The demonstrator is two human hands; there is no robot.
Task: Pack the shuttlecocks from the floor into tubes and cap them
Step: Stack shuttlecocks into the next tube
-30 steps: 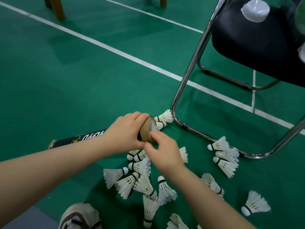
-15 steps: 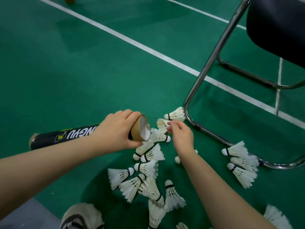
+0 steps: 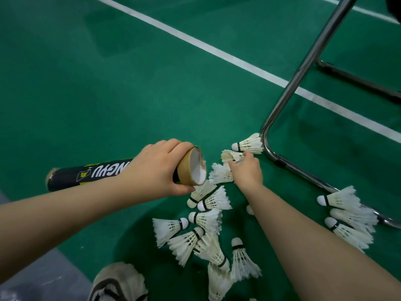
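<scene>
The green court floor [image 3: 86,83] fills the view, with a white line [image 3: 217,51] crossing it beyond the tube. A chrome chair frame [image 3: 303,68] rises to the right of the tube. Its bend meets the floor well right of the tube's mouth, and its lower rail runs away from the tube toward the right edge.

The tube [image 3: 104,173] is black with yellow and white print and lies nearly level above the floor, its open brown cardboard mouth turned right. White shows inside the mouth, but what it is cannot be told. The left grip [image 3: 156,168] wraps the tube just behind that mouth, fingers over the top and thumb beneath.

A pale shoe [image 3: 117,281] sits below the tube at the bottom edge.

Just right of the tube's mouth, the right grip [image 3: 247,172] reaches down to the floor and closes narrowly on the held shuttlecock [image 3: 231,156]. The fingertips pinch its cork end and the feathers point back toward the tube. A lone shuttlecock [image 3: 249,144] lies a little farther from the tube, touching the chair's bend.

Loose shuttlecocks [image 3: 206,222] lie heaped on the floor directly under and below the tube's mouth, some overlapping. A trio [image 3: 342,211] lies far right of the tube against the chair's rail.
</scene>
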